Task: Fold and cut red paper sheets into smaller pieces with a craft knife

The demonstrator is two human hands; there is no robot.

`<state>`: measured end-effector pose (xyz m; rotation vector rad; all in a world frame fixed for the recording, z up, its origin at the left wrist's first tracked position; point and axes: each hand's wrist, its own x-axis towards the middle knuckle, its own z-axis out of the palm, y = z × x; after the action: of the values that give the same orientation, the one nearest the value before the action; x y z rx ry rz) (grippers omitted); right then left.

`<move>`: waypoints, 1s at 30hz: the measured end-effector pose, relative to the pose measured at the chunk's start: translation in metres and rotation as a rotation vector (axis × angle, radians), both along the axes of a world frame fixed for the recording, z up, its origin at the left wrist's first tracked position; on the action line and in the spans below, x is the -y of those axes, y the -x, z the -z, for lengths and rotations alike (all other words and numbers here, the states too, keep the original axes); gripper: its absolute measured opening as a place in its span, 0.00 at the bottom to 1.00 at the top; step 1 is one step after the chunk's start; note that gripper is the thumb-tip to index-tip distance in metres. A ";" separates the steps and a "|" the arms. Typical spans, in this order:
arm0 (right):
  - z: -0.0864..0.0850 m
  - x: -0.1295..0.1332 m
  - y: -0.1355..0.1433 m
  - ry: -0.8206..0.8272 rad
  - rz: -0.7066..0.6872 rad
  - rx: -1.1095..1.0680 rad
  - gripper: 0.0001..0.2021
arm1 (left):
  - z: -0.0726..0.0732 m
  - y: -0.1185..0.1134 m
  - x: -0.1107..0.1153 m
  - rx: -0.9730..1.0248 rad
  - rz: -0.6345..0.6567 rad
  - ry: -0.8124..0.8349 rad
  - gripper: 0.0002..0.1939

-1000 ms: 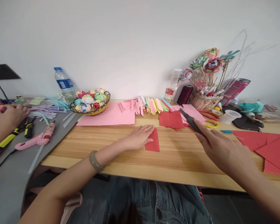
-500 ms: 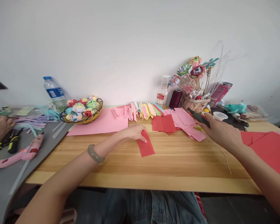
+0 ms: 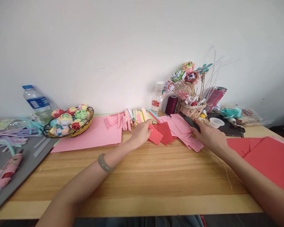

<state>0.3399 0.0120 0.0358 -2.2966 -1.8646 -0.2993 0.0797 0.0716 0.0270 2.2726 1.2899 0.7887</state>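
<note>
My left hand (image 3: 141,134), with a bracelet on its wrist, pinches a small red paper rectangle (image 3: 155,136). That paper lies at the left edge of a stack of similar red paper pieces (image 3: 166,132), partly overlapping it. In my right hand (image 3: 209,135) is a long, dark, knife-like tool (image 3: 190,121); the fingers hide part of it, so its exact kind is unclear. The tool's tip is over pink paper pieces (image 3: 180,123), right of the red stack.
Folded coloured paper strips (image 3: 138,117) lie behind my left hand. A basket of paper flowers (image 3: 84,129) sits on pink sheets (image 3: 104,135). At the back right stand a glass bottle (image 3: 158,94), a thread spool (image 3: 171,105) and a flower pot (image 3: 192,110). Large red sheets (image 3: 272,160) lie right.
My left hand has carried the red paper from the middle of the table forward to the red stack. My right hand still holds the dark tool near the pink pieces. The view has shifted.
</note>
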 end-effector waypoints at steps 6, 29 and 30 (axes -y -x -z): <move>-0.001 -0.008 -0.004 -0.011 -0.011 -0.014 0.24 | -0.001 -0.005 -0.013 0.393 0.088 0.272 0.11; -0.018 -0.026 0.022 -0.093 -0.186 -1.012 0.19 | 0.014 -0.012 -0.027 0.663 0.209 0.719 0.07; -0.017 -0.025 0.018 -0.121 -0.164 -1.032 0.19 | 0.014 -0.012 -0.027 0.664 0.210 0.720 0.07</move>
<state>0.3217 0.0370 0.0531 -1.6478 -1.3792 0.6544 0.0922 0.0987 0.0126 1.3726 0.8133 0.7473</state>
